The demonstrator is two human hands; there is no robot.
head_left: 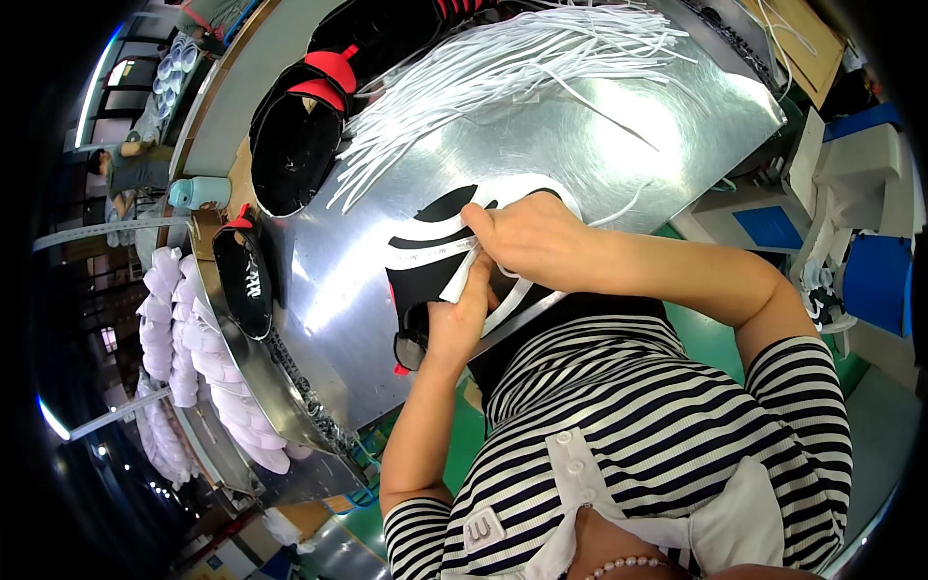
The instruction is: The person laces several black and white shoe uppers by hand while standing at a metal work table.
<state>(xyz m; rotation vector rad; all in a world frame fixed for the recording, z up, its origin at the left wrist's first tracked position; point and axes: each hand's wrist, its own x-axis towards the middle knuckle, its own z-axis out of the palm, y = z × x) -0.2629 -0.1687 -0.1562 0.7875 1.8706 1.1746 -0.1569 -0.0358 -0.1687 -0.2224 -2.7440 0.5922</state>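
Note:
A black-and-white shoe upper [414, 280] lies near the front edge of the metal table, with a red tab at its lower end. My left hand [459, 314] reaches into its opening and grips the upper, fingers partly hidden inside. Over the upper's top, my right hand [535, 239] is closed in a pinch. A white shoelace [623, 208] trails from beside that hand to the right, and a white loop hangs below it. What the right fingertips hold is mostly covered by the hand itself.
A large bundle of white laces [503, 82] lies across the back of the metal table [338, 372]. Black-and-red shoe uppers [295, 145] sit at the back left. A laced black shoe [244, 275] stands on the left rail, beyond which hang white shoe-shaped pieces [208, 348].

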